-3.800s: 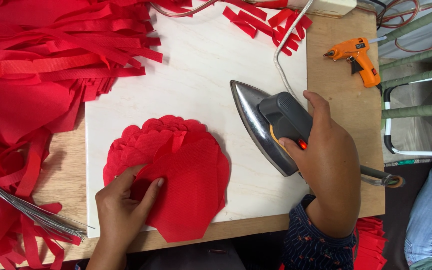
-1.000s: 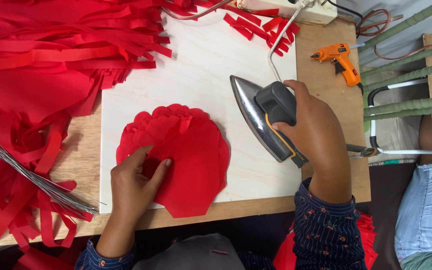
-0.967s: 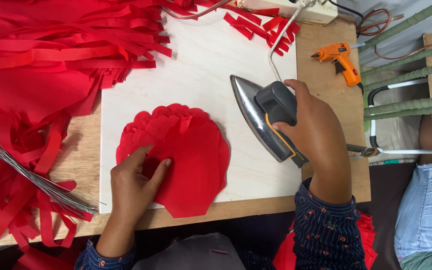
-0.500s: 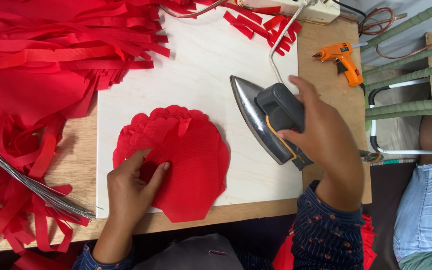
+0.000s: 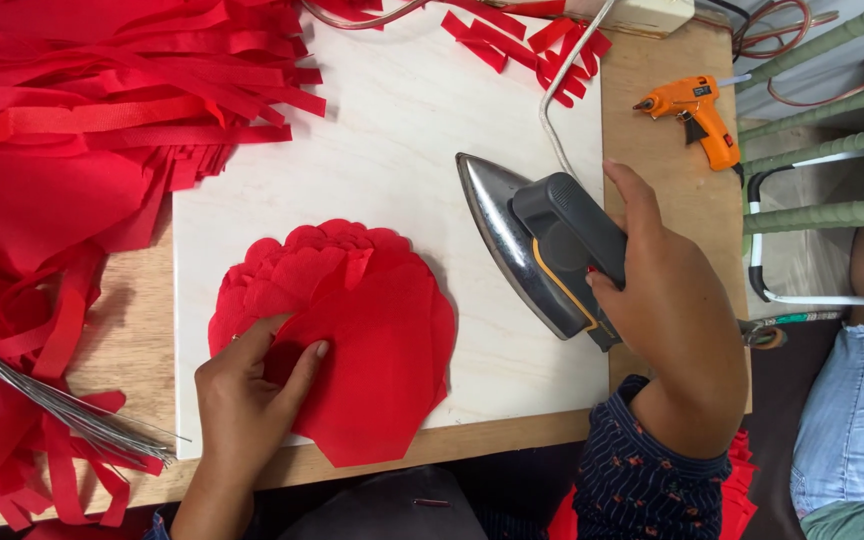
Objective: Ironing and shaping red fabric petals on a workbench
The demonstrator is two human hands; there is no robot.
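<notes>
One wooden table [image 5: 672, 130] fills most of the frame, bare wood showing along its right and lower edges. On it, one white board [image 5: 402, 130] spans the centre. One large heap of red strips [image 5: 82, 110] covers the upper left and spills down the left edge; a smaller scatter of red offcuts [image 5: 532, 35] sits at the top centre. One stack of red scalloped fabric pieces [image 5: 372, 330] lies on the board at lower centre: roughly round, with rounded lobes along the upper left rim, layers fanned slightly, and one small flap turned up near the top; exact number of layers cannot be told. One clothes iron [image 5: 537, 245] at centre right, tipped on its side with the shiny soleplate facing left and the tip toward the top, grey body, cord running to the top edge. One bundle of thin grey wires [image 5: 42, 395] at lower left. One orange glue gun [image 5: 697, 115] at upper right, well apart from the iron. Two hands: left hand [image 5: 247, 400] at lower centre-left, fingers spread and pressed flat on the stack's lower left part, fabric lying beneath and to the right of the fingertips, nothing gripped. Right hand [image 5: 667, 300] at centre right, fingers curled tight around the iron's handle, thumb extended along the top.
</notes>
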